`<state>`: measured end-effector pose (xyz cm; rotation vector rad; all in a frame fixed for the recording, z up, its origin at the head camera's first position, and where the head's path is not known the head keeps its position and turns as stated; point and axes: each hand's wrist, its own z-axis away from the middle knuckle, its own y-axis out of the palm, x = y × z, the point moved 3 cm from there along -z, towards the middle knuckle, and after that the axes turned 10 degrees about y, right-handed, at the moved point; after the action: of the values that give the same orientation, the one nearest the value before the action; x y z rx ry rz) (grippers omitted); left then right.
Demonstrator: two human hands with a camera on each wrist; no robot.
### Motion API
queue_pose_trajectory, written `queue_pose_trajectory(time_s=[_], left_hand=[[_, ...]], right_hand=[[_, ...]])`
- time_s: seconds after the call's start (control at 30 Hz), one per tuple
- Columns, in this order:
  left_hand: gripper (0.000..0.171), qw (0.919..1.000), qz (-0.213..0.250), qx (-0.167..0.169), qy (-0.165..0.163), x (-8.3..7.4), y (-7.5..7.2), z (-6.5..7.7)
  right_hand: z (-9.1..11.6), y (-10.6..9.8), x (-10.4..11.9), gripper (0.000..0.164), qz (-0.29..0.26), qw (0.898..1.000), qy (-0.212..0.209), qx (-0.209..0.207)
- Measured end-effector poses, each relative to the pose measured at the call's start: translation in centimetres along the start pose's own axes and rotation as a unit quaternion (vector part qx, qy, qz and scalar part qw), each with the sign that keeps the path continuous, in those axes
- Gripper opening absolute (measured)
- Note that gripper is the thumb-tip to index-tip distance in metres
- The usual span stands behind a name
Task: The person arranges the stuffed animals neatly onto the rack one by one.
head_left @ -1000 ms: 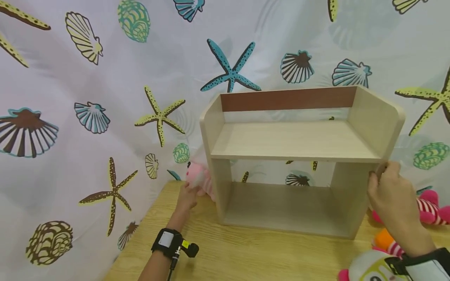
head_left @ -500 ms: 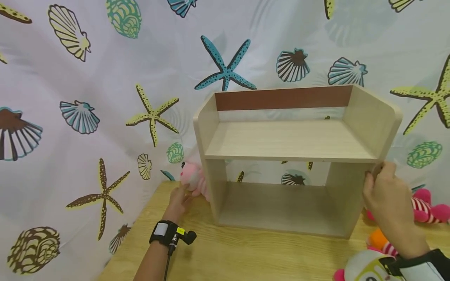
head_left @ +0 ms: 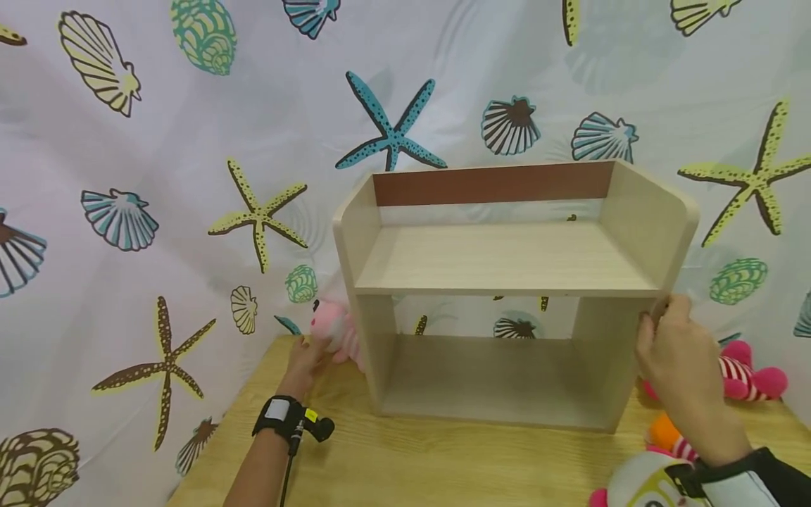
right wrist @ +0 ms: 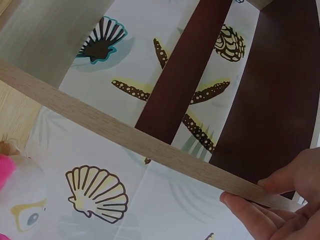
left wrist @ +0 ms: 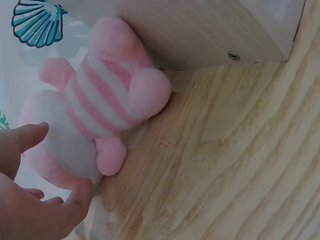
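Observation:
A light wooden two-level shelf (head_left: 507, 260) with a brown back strip stands on the wooden table (head_left: 443, 465). My right hand (head_left: 671, 345) grips the front edge of its right side panel; in the right wrist view the thumb and fingers (right wrist: 280, 210) pinch the board edge (right wrist: 125, 135). A pink-and-white striped plush (head_left: 332, 327) lies against the shelf's left side. My left hand (head_left: 304, 355) reaches to it. In the left wrist view the spread thumb and fingers (left wrist: 35, 200) lie around the plush's (left wrist: 100, 110) pale head, beside the shelf's base (left wrist: 210, 30).
A seashell-and-starfish curtain (head_left: 158, 141) hangs close behind the table and shelf. To the right of the shelf lie a pink striped plush (head_left: 741, 377), an orange toy (head_left: 665, 433) and a white plush (head_left: 640, 486) at the front right corner.
Everything sits a little further left in the head view. Both hands keep their places, the left at the pink plush and the right on the shelf's side panel.

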<state>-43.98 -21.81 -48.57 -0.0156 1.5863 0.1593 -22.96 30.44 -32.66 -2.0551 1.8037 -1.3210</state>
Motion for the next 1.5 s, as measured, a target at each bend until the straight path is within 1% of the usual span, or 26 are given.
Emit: queue_pose_trajectory(time_s=[0.07, 0.17, 0.27, 0.43, 0.6, 0.73, 0.8, 0.9, 0.93, 1.0, 1.1, 1.27, 1.4, 1.5], left_hand=[[0.092, 1.0000, -0.008, -0.001, -0.005, 0.0, 0.1, -0.2], [0.084, 0.9997, -0.018, 0.014, -0.007, 0.0, 0.5, -0.7], [0.077, 0.9989, -0.042, 0.023, -0.001, 0.0, 0.7, -1.1], [0.080, 0.9960, -0.086, 0.025, 0.000, 0.2, 0.4, -1.5], [0.083, 0.9926, -0.114, 0.040, -0.006, 0.5, 0.0, -1.6], [0.079, 0.9897, -0.136, 0.044, 0.005, 0.7, -0.3, -1.6], [0.077, 0.9857, -0.162, 0.041, 0.024, 0.7, -0.3, -1.7], [0.080, 0.9799, -0.193, 0.034, 0.039, 0.8, -0.3, -2.0], [0.082, 0.9788, -0.197, 0.035, 0.045, 0.8, -0.2, -2.2], [0.082, 0.9790, -0.194, 0.036, 0.051, 0.9, -0.1, -2.5], [0.081, 0.9815, -0.175, 0.044, 0.063, 0.9, -0.2, -2.6], [0.077, 0.9786, -0.181, 0.056, 0.080, 0.7, -0.6, -3.0], [0.085, 0.9767, -0.196, 0.050, 0.073, 0.6, -1.0, -3.0], [0.091, 0.9753, -0.208, 0.046, 0.059, 0.5, -1.2, -2.8]], right_hand=[[0.0, 0.0, 0.0, 0.032, 0.001, 1.000, 0.000, -0.003], [0.0, -0.1, -0.2, 0.032, 0.001, 1.000, -0.001, -0.001], [-0.1, -0.1, -0.2, 0.032, -0.001, 1.000, -0.005, 0.008], [-0.2, -0.1, -0.2, 0.032, 0.001, 1.000, -0.012, 0.012], [-0.1, -0.2, -0.1, 0.031, 0.001, 1.000, -0.012, 0.010], [-0.1, -0.2, -0.2, 0.030, -0.003, 1.000, -0.017, 0.007], [-0.1, -0.3, -0.2, 0.029, -0.005, 1.000, -0.020, 0.009], [-0.2, -0.3, -0.3, 0.030, -0.006, 1.000, -0.016, 0.018], [-0.2, -0.3, -0.3, 0.030, -0.005, 1.000, -0.014, 0.021], [-0.3, -0.3, -0.2, 0.030, -0.006, 1.000, -0.012, 0.025], [-0.4, -0.2, 0.0, 0.030, -0.008, 0.999, -0.011, 0.030], [-0.4, -0.3, 0.1, 0.031, -0.007, 1.000, -0.011, 0.028], [-0.3, -0.4, -0.1, 0.031, -0.005, 0.999, -0.006, 0.035], [-0.3, -0.4, -0.2, 0.031, -0.003, 0.999, -0.007, 0.032]])
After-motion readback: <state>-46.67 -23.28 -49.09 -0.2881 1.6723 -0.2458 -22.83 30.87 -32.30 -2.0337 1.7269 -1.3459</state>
